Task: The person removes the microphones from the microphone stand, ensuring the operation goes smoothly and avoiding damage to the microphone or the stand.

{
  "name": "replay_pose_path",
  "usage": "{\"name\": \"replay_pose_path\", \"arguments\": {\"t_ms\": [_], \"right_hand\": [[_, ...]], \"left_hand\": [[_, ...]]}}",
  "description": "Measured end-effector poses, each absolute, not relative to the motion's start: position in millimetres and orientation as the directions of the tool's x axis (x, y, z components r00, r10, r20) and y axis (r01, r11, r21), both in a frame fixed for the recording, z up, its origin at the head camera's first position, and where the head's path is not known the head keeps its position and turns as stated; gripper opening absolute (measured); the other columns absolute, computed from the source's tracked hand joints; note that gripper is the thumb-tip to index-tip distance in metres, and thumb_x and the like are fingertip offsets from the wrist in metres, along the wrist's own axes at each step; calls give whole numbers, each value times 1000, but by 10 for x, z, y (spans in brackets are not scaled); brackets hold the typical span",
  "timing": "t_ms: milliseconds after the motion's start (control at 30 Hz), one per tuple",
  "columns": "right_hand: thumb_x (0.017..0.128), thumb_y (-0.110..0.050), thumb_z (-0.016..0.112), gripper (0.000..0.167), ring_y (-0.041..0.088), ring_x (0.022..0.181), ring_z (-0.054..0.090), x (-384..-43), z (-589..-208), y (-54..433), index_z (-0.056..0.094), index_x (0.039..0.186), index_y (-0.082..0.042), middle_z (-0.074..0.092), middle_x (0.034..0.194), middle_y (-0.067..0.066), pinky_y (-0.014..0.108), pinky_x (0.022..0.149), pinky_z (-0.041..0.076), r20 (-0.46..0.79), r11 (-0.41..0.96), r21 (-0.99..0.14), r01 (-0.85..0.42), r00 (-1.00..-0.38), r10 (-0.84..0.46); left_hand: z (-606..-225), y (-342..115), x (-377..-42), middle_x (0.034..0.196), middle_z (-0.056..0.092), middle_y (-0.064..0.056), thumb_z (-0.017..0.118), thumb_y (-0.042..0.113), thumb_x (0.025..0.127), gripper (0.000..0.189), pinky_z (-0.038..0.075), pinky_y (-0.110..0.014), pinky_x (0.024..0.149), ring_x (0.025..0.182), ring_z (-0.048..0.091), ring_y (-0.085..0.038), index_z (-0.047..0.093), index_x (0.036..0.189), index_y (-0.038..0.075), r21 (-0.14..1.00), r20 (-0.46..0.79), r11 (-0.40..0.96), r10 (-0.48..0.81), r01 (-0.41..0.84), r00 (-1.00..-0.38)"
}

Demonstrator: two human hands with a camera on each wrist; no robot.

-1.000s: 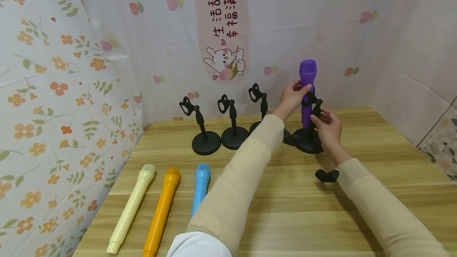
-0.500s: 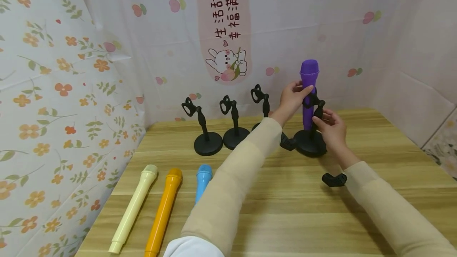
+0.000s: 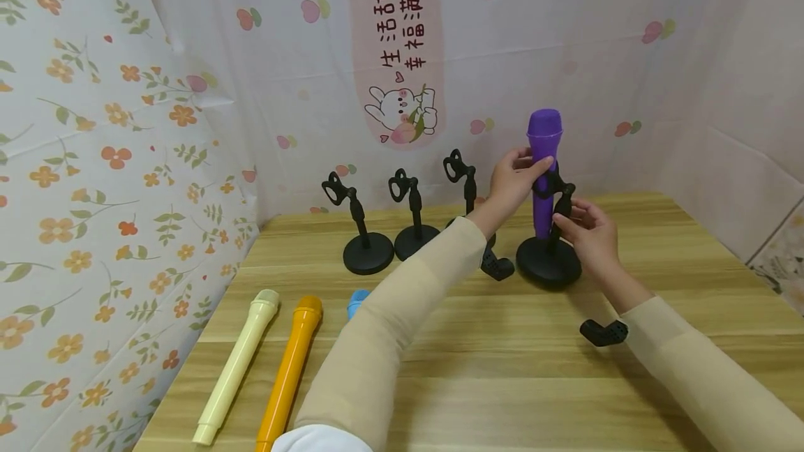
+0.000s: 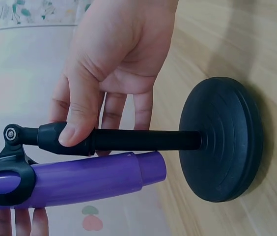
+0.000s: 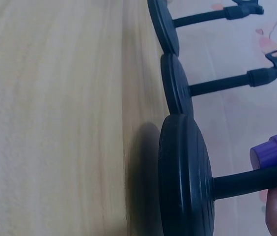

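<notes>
My left hand (image 3: pixel 514 183) holds a purple microphone (image 3: pixel 544 132) by its upper body, head upward. The microphone passes through the clip (image 4: pixel 3 189) of a black desktop microphone stand (image 3: pixel 548 262). My right hand (image 3: pixel 595 237) grips the stand's post (image 4: pixel 148 140) below the clip, the thumb lying along its collar in the left wrist view. The microphone's lower end hangs beside the post, above the round base. In the left wrist view, the fingers of my left hand (image 4: pixel 20 223) show under the clip.
Three more black stands with unfilled clips, a left one (image 3: pixel 368 254), a middle one (image 3: pixel 417 239) and a right one (image 3: pixel 470 190), line the back. A pale yellow microphone (image 3: pixel 235 368) and an orange one (image 3: pixel 289 375) lie front left. My left sleeve mostly hides a blue one (image 3: pixel 358 300).
The stand and the purple microphone have come slightly toward me, together with both hands. My left forearm now covers more of the blue microphone. The grips look the same.
</notes>
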State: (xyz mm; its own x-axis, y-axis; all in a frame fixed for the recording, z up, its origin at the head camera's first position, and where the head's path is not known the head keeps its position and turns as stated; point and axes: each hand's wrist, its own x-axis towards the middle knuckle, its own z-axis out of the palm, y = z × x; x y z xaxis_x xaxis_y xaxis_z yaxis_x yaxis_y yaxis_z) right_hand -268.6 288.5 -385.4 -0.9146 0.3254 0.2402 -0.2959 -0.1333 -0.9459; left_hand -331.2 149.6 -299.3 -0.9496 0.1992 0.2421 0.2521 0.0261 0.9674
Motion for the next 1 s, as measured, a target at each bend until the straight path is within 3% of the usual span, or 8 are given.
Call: {"name": "replay_pose_path", "arguments": {"t_ms": [267, 667, 1000], "right_hand": [[87, -2, 71, 27, 7, 81, 64, -2555, -3837, 2815, 65, 112, -11, 62, 94, -1, 21, 70, 55, 277, -124, -940, -318, -923, 268], [87, -11, 74, 29, 6, 84, 64, -2380, -3858, 2710, 64, 114, -17, 62, 97, -2, 19, 72, 54, 242, -101, -958, -269, -945, 218], [89, -4, 70, 25, 5, 84, 62, -2277, -3901, 2617, 65, 109, -18, 63, 94, -4, 19, 73, 54, 266, -132, -948, -291, -948, 176]], "left_hand": [[-3006, 1367, -3179, 99, 64, 6, 71, 33, 90, 38, 53, -26, 73, 86, 60, -7, 62, 121, 13, 960, 278, -23, 200, 279, -940], [-3049, 1205, -3012, 98, 63, 8, 72, 35, 89, 38, 52, -27, 75, 87, 60, -6, 63, 120, 16, 962, 268, -5, 187, 272, -945], [-3102, 1077, -2905, 96, 62, 7, 74, 29, 88, 36, 53, -25, 75, 85, 61, -7, 63, 118, 13, 967, 253, -69, 185, 244, -950]]}}
